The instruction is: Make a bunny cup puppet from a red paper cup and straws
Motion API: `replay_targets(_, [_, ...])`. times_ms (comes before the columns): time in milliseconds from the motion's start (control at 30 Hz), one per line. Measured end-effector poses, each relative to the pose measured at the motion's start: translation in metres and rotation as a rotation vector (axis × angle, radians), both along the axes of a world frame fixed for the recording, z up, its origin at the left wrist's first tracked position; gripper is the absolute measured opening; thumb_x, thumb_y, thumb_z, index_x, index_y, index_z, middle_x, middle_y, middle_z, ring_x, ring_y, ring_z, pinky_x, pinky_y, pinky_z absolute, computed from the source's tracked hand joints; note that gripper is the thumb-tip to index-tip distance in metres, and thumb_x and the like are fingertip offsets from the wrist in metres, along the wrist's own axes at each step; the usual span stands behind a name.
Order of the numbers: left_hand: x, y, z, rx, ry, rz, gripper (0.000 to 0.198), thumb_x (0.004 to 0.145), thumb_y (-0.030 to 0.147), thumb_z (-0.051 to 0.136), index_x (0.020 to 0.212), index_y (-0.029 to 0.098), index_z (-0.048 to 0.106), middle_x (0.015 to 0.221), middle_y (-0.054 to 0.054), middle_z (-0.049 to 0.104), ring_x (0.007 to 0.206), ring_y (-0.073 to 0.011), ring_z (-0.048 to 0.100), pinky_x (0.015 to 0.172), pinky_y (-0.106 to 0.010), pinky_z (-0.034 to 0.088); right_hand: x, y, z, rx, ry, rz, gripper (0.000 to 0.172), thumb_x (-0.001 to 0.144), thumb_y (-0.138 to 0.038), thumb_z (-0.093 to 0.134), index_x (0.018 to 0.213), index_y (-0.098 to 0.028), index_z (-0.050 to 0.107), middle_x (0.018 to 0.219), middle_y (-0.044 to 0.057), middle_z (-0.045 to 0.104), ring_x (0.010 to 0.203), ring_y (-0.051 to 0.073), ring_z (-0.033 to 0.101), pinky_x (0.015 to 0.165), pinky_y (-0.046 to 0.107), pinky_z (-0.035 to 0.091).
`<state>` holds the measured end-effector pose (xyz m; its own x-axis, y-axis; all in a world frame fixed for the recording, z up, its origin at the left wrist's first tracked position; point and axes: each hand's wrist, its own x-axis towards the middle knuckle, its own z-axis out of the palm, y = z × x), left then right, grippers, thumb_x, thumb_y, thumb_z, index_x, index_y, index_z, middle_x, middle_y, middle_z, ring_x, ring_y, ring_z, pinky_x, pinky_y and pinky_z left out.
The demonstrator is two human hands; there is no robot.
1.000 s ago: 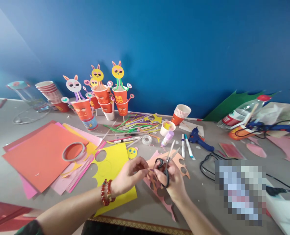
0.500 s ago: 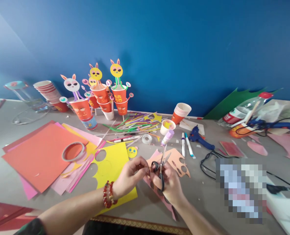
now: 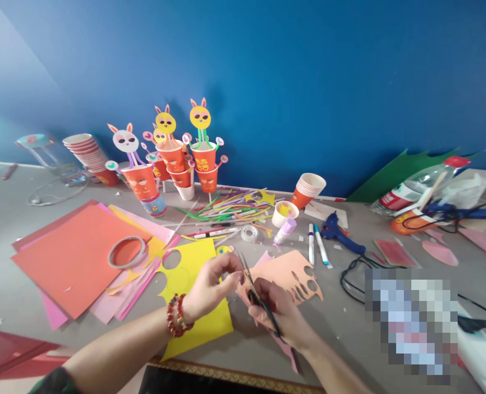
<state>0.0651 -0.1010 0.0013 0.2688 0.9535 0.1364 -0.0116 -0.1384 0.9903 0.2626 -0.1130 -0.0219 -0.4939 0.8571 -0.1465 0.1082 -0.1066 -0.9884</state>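
Note:
My right hand grips a pair of black-handled scissors, with the blades pointing up and left toward my other hand. The fingers of my left hand are pinched together beside the blades; whatever they hold is too small to make out. Under my left wrist lies a yellow paper sheet with round cut-outs along its edge. A yellow disc with a drawn face is partly hidden behind my left fingers. Peach paper with holes cut in it lies beyond my right hand, and a pink strip runs beneath it.
Stacked coloured paper with a tape roll lies left. Rabbit-faced cup figures stand behind, near pipe cleaners. A glue stick, markers, a blue glue gun and its cord sit right. A patch there is pixelated.
The scissors have turned in my right hand from pointing up and right to leaning left, closer to my left fingers. My left hand now covers more of the face disc.

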Motion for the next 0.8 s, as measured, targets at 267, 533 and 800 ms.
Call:
replay_targets(267, [-0.007,0.004,0.0,0.017,0.069,-0.028,0.014,0.088,0.025,0.059,0.078,0.016,0.059,0.076,-0.005,0.063,0.072,-0.0171,0.058,0.07,-0.028,0.046,-0.001,0.002,0.008,-0.161,0.064,0.048,0.055,0.068,-0.065,0.078,0.07,-0.023,0.042,0.059,-0.009,0.039,0.046,0.007,0.04,0.045,0.021,0.03])
replay_targets(533, [-0.008,0.006,0.005,0.011,0.115,-0.035,0.013,0.086,0.022,0.059,0.075,0.016,0.06,0.074,-0.004,0.065,0.072,-0.0168,0.06,0.071,-0.027,0.047,0.0,0.002,0.008,-0.195,0.07,0.059,0.056,0.067,-0.066,0.077,0.07,-0.023,0.041,0.059,-0.009,0.04,0.047,0.007,0.041,0.045,0.021,0.031])
replay_targets(800, [-0.008,0.006,0.007,-0.019,0.133,-0.049,0.015,0.086,0.025,0.06,0.074,0.016,0.062,0.073,-0.004,0.066,0.071,-0.017,0.061,0.07,-0.027,0.047,0.007,0.004,-0.002,-0.065,-0.029,0.066,0.048,0.073,-0.054,0.079,0.072,-0.023,0.042,0.065,-0.007,0.038,0.054,0.009,0.035,0.046,0.02,0.031])
